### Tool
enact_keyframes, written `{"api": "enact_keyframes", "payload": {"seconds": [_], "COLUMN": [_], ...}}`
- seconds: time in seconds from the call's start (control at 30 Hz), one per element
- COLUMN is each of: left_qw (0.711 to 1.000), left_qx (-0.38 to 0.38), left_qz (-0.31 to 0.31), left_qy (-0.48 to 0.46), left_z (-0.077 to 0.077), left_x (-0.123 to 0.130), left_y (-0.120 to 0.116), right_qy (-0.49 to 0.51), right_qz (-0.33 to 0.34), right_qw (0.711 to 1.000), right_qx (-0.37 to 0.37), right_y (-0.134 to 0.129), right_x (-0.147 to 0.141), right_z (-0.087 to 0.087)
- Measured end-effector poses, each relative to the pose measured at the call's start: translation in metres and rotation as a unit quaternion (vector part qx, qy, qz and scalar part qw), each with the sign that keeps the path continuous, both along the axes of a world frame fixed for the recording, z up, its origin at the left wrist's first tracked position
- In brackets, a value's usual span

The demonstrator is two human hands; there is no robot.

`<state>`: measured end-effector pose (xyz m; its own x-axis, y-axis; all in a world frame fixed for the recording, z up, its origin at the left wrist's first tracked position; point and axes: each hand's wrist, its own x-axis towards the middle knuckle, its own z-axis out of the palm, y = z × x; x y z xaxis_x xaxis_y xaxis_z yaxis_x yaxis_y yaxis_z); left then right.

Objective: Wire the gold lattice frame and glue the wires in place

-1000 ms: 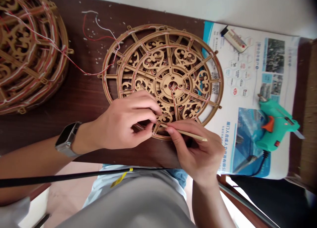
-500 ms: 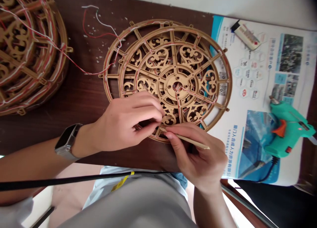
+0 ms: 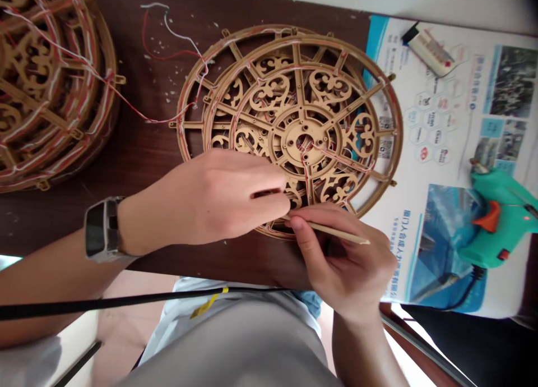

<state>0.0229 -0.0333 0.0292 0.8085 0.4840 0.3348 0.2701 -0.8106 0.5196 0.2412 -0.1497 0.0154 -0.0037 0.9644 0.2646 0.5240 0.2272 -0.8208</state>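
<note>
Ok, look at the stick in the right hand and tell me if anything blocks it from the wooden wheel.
Nothing visible blocks it. The stick in the right hand reaches the lower part of the wooden wheel at its tip. The left hand lies beside the tip, covering the wheel just past it.

The left arm (image 3: 54, 280) is extended from the left edge, with the left hand (image 3: 210, 199) flexed at lower centre; the right hand (image 3: 340, 258) is closed in a pinch at lower right.
</note>
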Motion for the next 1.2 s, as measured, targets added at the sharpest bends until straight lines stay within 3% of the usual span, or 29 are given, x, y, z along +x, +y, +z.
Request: {"api": "enact_keyframes", "payload": {"seconds": [0.1,0.33,0.7,1.0,1.2], "left_qw": [0.994,0.983,0.984,0.973,0.972], "left_qx": [0.059,-0.009,-0.057,-0.063,-0.042], "left_qz": [-0.067,-0.156,-0.149,-0.205,-0.211], "left_qy": [0.068,0.094,0.078,0.081,0.098], "left_z": [0.007,0.011,-0.002,0.007,0.008], "left_x": [0.005,0.02,0.026,0.028,0.038], "left_y": [0.008,0.038,0.047,0.062,0.058], "right_qy": [-0.004,0.004,0.005,-0.041,-0.017], "right_qz": [-0.001,0.006,0.018,0.011,0.014], "right_qw": [1.0,1.0,1.0,0.999,1.0], "right_qx": [-0.005,-0.002,0.018,0.029,0.021], "right_y": [0.0,0.001,0.002,0.0,-0.002], "right_x": [0.001,0.0,-0.001,-0.005,-0.002], "right_z": [-0.001,-0.002,-0.002,-0.002,0.0]}}
